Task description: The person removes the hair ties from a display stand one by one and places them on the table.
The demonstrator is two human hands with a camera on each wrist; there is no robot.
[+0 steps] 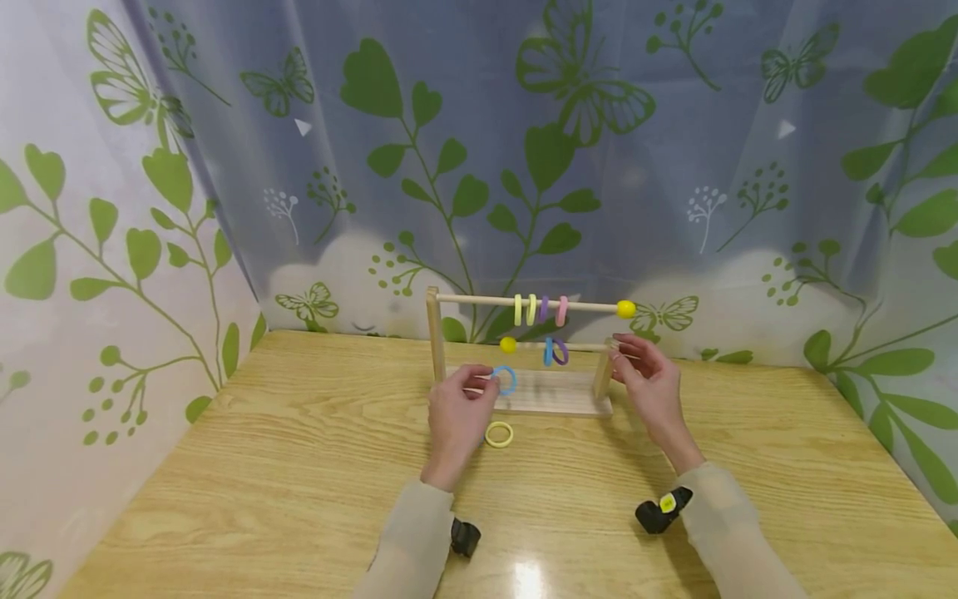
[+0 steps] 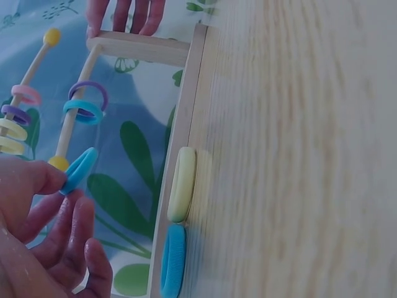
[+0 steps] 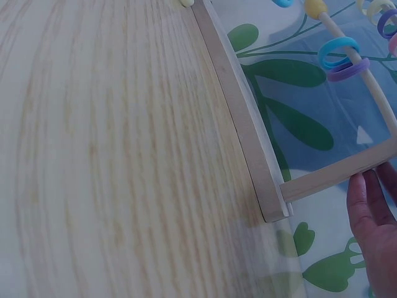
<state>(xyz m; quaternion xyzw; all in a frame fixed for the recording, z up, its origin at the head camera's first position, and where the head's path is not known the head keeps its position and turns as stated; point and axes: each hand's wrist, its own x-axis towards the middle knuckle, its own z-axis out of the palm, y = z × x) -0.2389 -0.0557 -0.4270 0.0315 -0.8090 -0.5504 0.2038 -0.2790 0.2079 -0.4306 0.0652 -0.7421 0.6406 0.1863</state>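
My left hand pinches a blue hair tie between thumb and fingertips, close to the yellow ball at the free end of the lower rod. A blue and a purple hair tie hang on that rod. The wooden rack's longer upper rod carries two yellow, one purple and one pink hair tie. At the right, my right hand holds the top of the short post with its fingertips. The rack's far post stands partly behind my left hand.
A yellow hair tie lies on the wooden table before the rack's base. Beside it, in the left wrist view, lies another blue hair tie. A patterned curtain hangs behind the table.
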